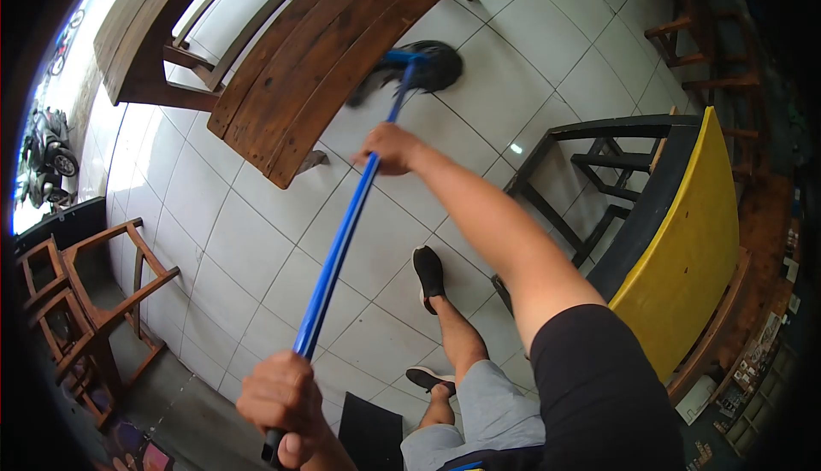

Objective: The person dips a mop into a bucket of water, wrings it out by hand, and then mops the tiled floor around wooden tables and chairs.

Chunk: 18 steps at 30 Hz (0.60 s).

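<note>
A long blue mop handle runs diagonally across the view. Around its lower-left end, near the black tip, the fingers of my left hand are wrapped. Farther along, my right hand grips the shaft, with the arm stretched forward. At the far end, a blue connector joins a dark, shaggy mop head that lies on the white tiled floor. Part of the head is hidden behind the edge of a brown wooden bench.
On the right stands a black-framed table with a yellow top. Wooden stool frames are stacked at left, and wooden chairs stand at upper right. My shoe rests on the tiles. Parked motorcycles show outside.
</note>
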### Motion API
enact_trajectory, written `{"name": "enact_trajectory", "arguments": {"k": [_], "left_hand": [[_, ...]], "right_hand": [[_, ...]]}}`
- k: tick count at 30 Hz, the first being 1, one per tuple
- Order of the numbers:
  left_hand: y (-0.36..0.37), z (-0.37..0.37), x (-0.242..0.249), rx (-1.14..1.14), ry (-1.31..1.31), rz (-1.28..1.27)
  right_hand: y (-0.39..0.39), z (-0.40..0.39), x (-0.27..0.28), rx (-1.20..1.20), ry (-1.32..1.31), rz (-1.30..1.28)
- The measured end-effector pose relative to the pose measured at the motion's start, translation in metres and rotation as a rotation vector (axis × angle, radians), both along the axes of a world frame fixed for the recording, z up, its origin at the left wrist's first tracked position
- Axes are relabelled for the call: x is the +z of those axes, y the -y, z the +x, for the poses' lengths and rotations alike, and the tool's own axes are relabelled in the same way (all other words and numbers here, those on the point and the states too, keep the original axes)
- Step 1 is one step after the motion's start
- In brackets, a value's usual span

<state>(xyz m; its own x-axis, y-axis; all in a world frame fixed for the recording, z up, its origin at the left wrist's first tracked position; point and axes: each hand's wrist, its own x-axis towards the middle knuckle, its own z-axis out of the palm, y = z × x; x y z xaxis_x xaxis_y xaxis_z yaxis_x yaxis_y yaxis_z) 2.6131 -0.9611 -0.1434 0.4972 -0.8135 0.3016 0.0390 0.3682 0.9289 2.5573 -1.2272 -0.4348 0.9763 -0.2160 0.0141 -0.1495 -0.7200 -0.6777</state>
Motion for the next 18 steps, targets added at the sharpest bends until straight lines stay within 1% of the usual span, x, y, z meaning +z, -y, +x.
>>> {"name": "enact_trajectory", "arguments": {"k": [1, 2, 3, 4, 6, 7, 8, 9, 10, 11, 14, 17, 18], "left_hand": [[0.01, -0.004, -0.013, -0.019, -0.066, -0.04], [0.019, -0.012, -0.023, -0.013, -0.117, -0.044], [0.024, -0.022, -0.03, -0.001, -0.169, -0.047], [0.023, -0.031, -0.036, -0.001, -0.208, -0.034], [0.006, -0.046, -0.04, -0.025, -0.24, -0.021], [-0.006, -0.053, -0.037, -0.052, -0.233, -0.011], [-0.019, -0.061, -0.028, -0.03, -0.233, -0.005], [-0.032, -0.065, -0.017, -0.004, -0.229, 0.003], [-0.049, -0.064, -0.007, -0.027, -0.203, -0.002], [-0.069, -0.065, 0.004, 0.033, -0.174, 0.012], [-0.134, -0.07, 0.039, -0.033, -0.077, 0.021], [-0.218, -0.102, 0.073, 0.093, -0.034, 0.066], [-0.246, -0.109, 0.086, 0.018, 0.018, 0.087]], "right_hand": [[0.014, -0.026, 0.004, -0.044, -0.065, -0.052], [0.023, -0.052, 0.006, -0.148, -0.181, -0.023], [0.025, -0.076, 0.01, -0.209, -0.21, -0.014], [0.023, -0.101, 0.003, -0.258, -0.168, -0.058], [-0.001, -0.136, 0.006, -0.312, -0.359, -0.045], [-0.016, -0.147, 0.005, -0.308, -0.327, -0.064], [-0.032, -0.154, 0.002, -0.307, -0.162, -0.047], [-0.05, -0.152, 0.006, -0.323, -0.159, -0.058], [-0.068, -0.146, 0.01, -0.299, -0.141, -0.057], [-0.086, -0.135, 0.021, -0.297, -0.159, 0.021], [-0.155, -0.11, 0.037, -0.178, -0.047, 0.021], [-0.249, -0.09, 0.055, 0.03, -0.053, 0.031], [-0.283, -0.09, 0.062, 0.079, -0.073, 0.049]]}}
